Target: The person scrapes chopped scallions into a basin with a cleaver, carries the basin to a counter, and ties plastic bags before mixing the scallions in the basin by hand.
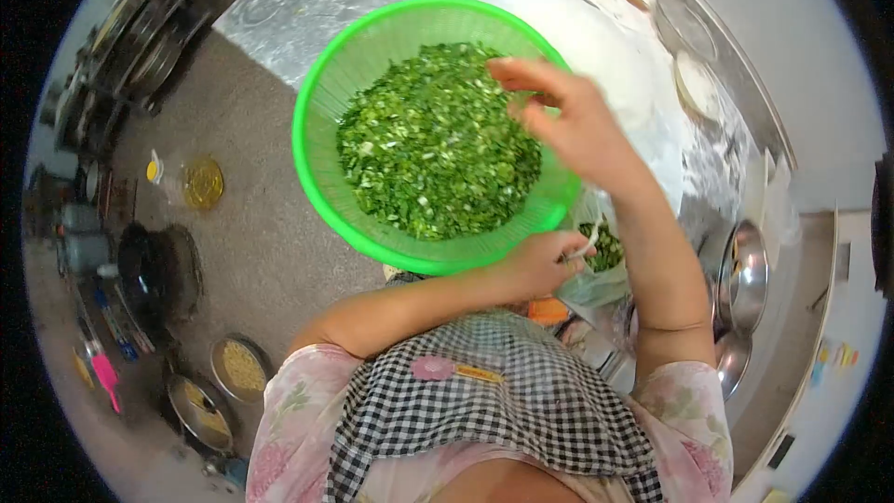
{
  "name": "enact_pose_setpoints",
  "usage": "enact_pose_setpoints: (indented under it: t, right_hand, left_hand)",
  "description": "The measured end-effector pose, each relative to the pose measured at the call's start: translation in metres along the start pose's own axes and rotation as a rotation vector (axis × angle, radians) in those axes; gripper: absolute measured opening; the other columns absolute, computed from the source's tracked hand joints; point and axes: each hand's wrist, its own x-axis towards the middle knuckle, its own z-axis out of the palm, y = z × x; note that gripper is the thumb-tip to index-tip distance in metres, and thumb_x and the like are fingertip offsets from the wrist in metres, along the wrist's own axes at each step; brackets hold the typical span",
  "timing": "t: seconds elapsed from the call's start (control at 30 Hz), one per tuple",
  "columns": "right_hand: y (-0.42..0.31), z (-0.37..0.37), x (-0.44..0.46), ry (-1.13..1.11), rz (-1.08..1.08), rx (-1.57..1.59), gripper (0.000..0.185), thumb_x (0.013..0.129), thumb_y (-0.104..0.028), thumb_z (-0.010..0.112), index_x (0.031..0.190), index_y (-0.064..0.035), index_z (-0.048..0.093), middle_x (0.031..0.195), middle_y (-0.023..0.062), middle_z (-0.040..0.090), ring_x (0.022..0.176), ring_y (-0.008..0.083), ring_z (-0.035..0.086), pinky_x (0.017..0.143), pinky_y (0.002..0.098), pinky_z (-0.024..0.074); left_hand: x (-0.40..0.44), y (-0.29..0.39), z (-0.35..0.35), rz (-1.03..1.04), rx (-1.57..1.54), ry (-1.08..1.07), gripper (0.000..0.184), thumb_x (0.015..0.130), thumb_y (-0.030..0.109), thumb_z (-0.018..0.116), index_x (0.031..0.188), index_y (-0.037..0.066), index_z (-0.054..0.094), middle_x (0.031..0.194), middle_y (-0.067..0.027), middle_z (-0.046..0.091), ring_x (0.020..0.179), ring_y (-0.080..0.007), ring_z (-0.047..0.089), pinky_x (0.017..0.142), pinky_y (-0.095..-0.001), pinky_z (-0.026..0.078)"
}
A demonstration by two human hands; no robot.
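Observation:
A bright green plastic basket [315, 163] holds a large heap of chopped green leaves with pale bits [438, 140]. My right hand [554, 112] is above the basket's right side, its fingers bent and apart, with nothing visible in them. Down at the basket's lower right rim, my left hand [545, 261] is closed on the edge of a clear plastic bag [596, 291]. More chopped greens [605, 247] show inside that bag. My right forearm covers part of the bag.
Behind the basket is a flour-dusted metal table [307, 9] with a large white mass of dough or flour [605, 47]. Metal bowls [745, 279] stand at the right. An oil bottle [202, 182], a black pan [144, 270] and a bowl of pale pieces [239, 368] are at the left.

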Motion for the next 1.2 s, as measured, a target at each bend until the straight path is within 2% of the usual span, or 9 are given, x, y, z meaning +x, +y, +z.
enact_pose_setpoints:
  t: [0.07,0.17,0.37,0.5,0.7,0.8,1.03,1.13,1.2]
  right_hand:
    - [-0.010,-0.040,-0.029,0.061,0.298,0.215,0.031,0.080,-0.010,0.054,0.110,-0.0038,0.056,0.097,0.0097,0.063,0.082,0.0256,0.060,0.072,0.0359,0.0469]
    - [0.021,-0.075,-0.102,0.284,0.345,-0.085,0.027,0.082,-0.016,0.056,0.105,0.0002,0.057,0.082,0.0092,0.063,0.064,0.0220,0.056,0.059,0.0333,0.0446]
    - [0.045,-0.075,-0.239,0.176,0.864,-0.793,0.036,0.081,-0.026,0.057,0.105,-0.0006,0.056,0.094,0.0178,0.060,0.086,0.0292,0.058,0.075,0.0398,0.0455]
    - [0.051,-0.063,-0.267,0.156,0.723,-0.620,0.028,0.081,-0.018,0.054,0.106,-0.0065,0.058,0.094,0.0176,0.059,0.084,0.0328,0.056,0.075,0.0426,0.0443]
    - [0.068,-0.066,-0.268,0.733,0.391,-0.360,0.015,0.081,-0.011,0.057,0.090,0.0002,0.062,0.080,0.0083,0.062,0.066,0.0139,0.054,0.060,0.0254,0.0408]
    - [0.043,-0.076,-0.254,0.569,0.646,-0.191,0.018,0.083,-0.014,0.053,0.092,-0.0032,0.063,0.082,0.0099,0.062,0.072,0.0184,0.057,0.067,0.0303,0.0442]
    - [0.035,-0.056,-0.235,0.620,0.531,0.327,0.024,0.082,-0.003,0.048,0.103,0.0006,0.058,0.088,0.0075,0.063,0.081,0.0146,0.058,0.069,0.0233,0.0446]
    - [0.043,-0.046,-0.237,0.548,0.379,0.352,0.020,0.085,-0.014,0.055,0.101,-0.0020,0.058,0.081,-0.0005,0.060,0.054,-0.0003,0.040,0.045,0.0152,0.0266]
    - [0.039,-0.054,-0.237,0.386,0.287,0.122,0.021,0.085,-0.012,0.052,0.101,0.0007,0.056,0.080,0.0014,0.060,0.058,0.0056,0.048,0.049,0.0208,0.0366]
  left_hand:
    - [-0.002,0.014,0.000,-0.011,0.000,0.028,0.022,0.082,0.015,0.056,0.100,0.003,0.059,0.086,-0.0108,0.061,0.075,-0.0179,0.056,0.067,-0.0307,0.044]
    - [0.002,0.021,0.005,-0.056,-0.038,0.015,0.021,0.082,0.015,0.057,0.099,0.004,0.059,0.083,-0.0077,0.061,0.072,-0.0140,0.054,0.065,-0.0282,0.043]
    - [0.017,0.016,0.015,0.154,0.069,0.139,0.019,0.082,0.014,0.058,0.098,0.005,0.063,0.081,-0.0033,0.061,0.076,-0.0100,0.053,0.070,-0.0248,0.041]
    - [0.025,0.029,0.021,0.060,-0.008,0.123,0.020,0.082,0.011,0.058,0.099,0.001,0.062,0.088,-0.0026,0.062,0.082,-0.0093,0.054,0.076,-0.0238,0.042]
    - [0.028,0.051,0.028,0.007,-0.165,0.114,0.029,0.082,0.014,0.056,0.109,0.003,0.060,0.095,-0.0082,0.064,0.085,-0.0131,0.059,0.079,-0.0257,0.045]
    - [0.029,0.066,0.037,0.039,-0.068,0.122,0.028,0.087,0.017,0.053,0.111,0.006,0.059,0.093,-0.0071,0.064,0.076,-0.0122,0.058,0.070,-0.0241,0.047]
    - [0.055,0.034,0.068,0.116,-0.079,0.088,0.026,0.071,0.001,0.063,0.097,0.000,0.061,0.077,-0.0043,0.062,0.071,-0.0104,0.058,0.058,-0.0259,0.048]
    - [0.067,0.019,0.076,0.181,-0.265,0.073,0.037,0.067,0.003,0.068,0.101,0.003,0.052,0.077,-0.0018,0.059,0.069,-0.0090,0.054,0.051,-0.0251,0.043]
    - [0.068,0.018,0.073,0.015,-0.369,-0.008,0.039,0.067,0.005,0.069,0.101,0.005,0.049,0.072,0.0000,0.056,0.064,-0.0079,0.049,0.048,-0.0236,0.038]
